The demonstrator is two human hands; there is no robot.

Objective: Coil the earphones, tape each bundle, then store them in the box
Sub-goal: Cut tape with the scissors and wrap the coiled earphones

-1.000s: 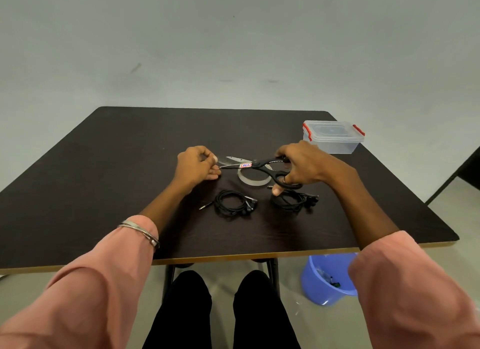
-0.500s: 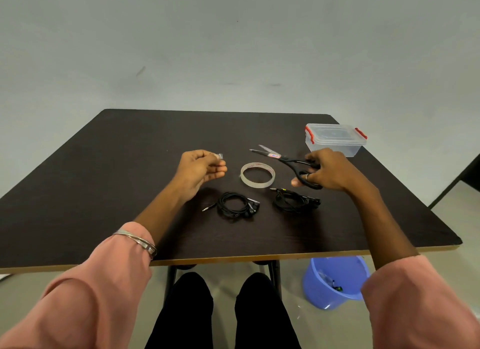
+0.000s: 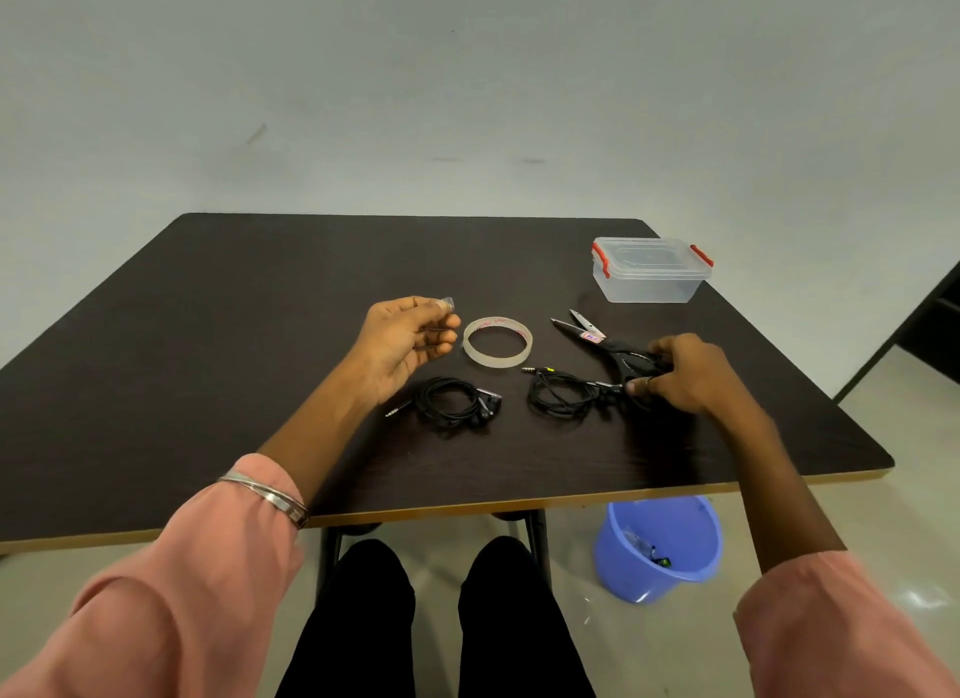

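A dark table (image 3: 208, 364) is shown from above. A clear lidded box (image 3: 649, 271) with red latches is set at its far right, well apart from the earphones. A blue bucket (image 3: 660, 546) is seen on the floor below the near edge. The right hand (image 3: 680, 375) is laid over the black handles of the scissors (image 3: 602, 341) (blades parted, pointing far-left), its fingers curled round them. The left hand (image 3: 405, 338) is raised, a small piece of tape (image 3: 445, 302) pinched at its fingertips. The tape roll (image 3: 497, 343) lies flat between the hands. Two coiled earphone bundles lie nearer: the left bundle (image 3: 452, 401) and the right bundle (image 3: 563, 393), the latter just beside the right hand.
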